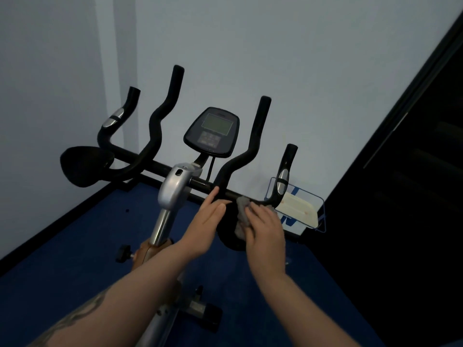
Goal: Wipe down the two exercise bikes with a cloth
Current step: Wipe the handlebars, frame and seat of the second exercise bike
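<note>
**Cloth on right-hand bend of handlebar**

Cloth: grey, crumpled, pressed against the lower right curve of the handlebar, beneath and just left of the right hand. The fingers are curled over it, holding it to the tube. The bar's long axis is seen running left to right, rising into upright horns beyond; the unwiped length is judged to lie up and right of the cloth. Left hand: fingers straight, nothing gripped, tips touching the crossbar just beside the cloth. Console: centred behind. Wire rack: against the wall, right.
</note>
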Demonstrator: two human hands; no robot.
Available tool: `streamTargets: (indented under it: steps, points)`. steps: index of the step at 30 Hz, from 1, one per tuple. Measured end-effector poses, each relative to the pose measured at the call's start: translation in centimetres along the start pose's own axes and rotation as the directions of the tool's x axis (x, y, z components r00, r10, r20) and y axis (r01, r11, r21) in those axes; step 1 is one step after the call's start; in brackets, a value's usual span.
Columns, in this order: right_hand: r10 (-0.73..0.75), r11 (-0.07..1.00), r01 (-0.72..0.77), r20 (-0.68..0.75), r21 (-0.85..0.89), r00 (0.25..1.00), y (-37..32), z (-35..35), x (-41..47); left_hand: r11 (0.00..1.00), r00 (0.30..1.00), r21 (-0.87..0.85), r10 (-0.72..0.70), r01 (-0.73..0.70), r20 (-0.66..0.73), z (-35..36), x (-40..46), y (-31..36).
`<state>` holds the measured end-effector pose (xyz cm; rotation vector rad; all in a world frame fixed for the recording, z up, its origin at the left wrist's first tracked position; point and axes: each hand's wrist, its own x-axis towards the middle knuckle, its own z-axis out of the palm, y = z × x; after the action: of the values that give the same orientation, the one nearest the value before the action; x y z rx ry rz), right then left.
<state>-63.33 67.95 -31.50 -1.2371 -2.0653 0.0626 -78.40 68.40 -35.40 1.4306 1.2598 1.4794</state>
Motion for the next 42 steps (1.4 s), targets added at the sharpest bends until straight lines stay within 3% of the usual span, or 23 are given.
streamTargets:
  steps: [4,7,12,17,19,21,23,24,26,28,29,32,35,37,40,42]
  points:
    - [-0.051,0.998,0.051,0.024,-0.02,0.998,-1.3,-0.5,2.6,0.995,0.997,-0.082,-0.045,0.049,0.059,-0.6,-0.4,0.9]
    - [-0.074,0.996,0.075,0.015,-0.051,0.997,-2.4,0.2,1.0,0.999,0.998,-0.049,-0.016,0.019,0.067,-0.5,-0.7,1.1]
    - [-0.368,0.917,0.383,0.132,-0.111,0.92,-0.7,-1.2,-0.4,1.0,0.998,0.0,0.01,-0.01,0.069,-0.6,-0.8,0.8]
    - [-0.183,0.979,0.179,-0.032,-0.093,0.983,-1.8,-0.2,1.3,0.998,0.995,-0.051,0.041,-0.037,0.088,-0.4,-0.8,0.6]
    - [-0.205,0.976,0.205,0.012,-0.072,0.979,-1.8,0.0,0.1,0.998,0.997,-0.049,0.035,-0.032,0.064,-0.3,-0.7,0.5]
    - [-0.36,0.924,0.376,0.176,-0.066,0.916,-0.6,-1.0,-0.4,0.999,0.999,-0.036,0.012,-0.01,0.044,-0.2,-0.6,0.2]
    - [-0.504,0.823,0.562,0.348,-0.081,0.79,0.5,-2.7,0.5,1.0,1.0,0.006,0.007,-0.007,0.014,-0.1,-0.5,-0.1]
    - [-0.533,0.793,0.6,0.357,-0.107,0.767,0.9,-3.3,1.3,1.0,1.0,0.026,0.011,-0.011,-0.003,0.0,-0.5,-0.2]
    - [-0.475,0.847,0.512,0.232,-0.143,0.849,1.1,-3.8,3.0,0.997,0.999,0.075,0.019,-0.016,-0.036,0.2,-0.4,-0.2]
    - [-0.275,0.951,0.285,0.096,-0.116,0.957,0.6,-3.4,3.9,0.99,0.996,0.142,0.032,-0.02,-0.079,0.6,-0.4,-0.1]
    - [-0.173,0.978,0.185,0.113,-0.099,0.978,0.2,-2.8,4.2,0.984,0.993,0.177,0.034,-0.014,-0.11,0.8,-0.4,0.0]
    - [0.078,0.997,-0.077,0.244,-0.011,0.967,-0.3,-0.7,4.0,0.97,0.971,0.238,0.019,0.039,-0.237,1.8,0.0,0.6]
    - [0.203,0.963,-0.233,0.209,0.133,0.957,0.2,-0.4,3.3,0.963,0.944,0.26,0.023,0.067,-0.328,2.7,0.0,0.7]
    - [0.24,0.966,-0.256,0.226,0.046,0.944,0.9,-0.8,2.8,0.957,0.936,0.282,0.044,0.061,-0.35,3.0,-0.1,0.6]
    - [0.26,0.956,-0.189,0.349,-0.225,0.9,1.4,-1.0,4.5,0.959,0.911,0.28,0.081,0.039,-0.405,3.4,0.1,0.5]
    - [0.257,0.942,-0.137,0.399,-0.306,0.88,0.9,-0.5,6.2,0.954,0.905,0.298,0.092,0.04,-0.415,3.6,0.1,0.4]
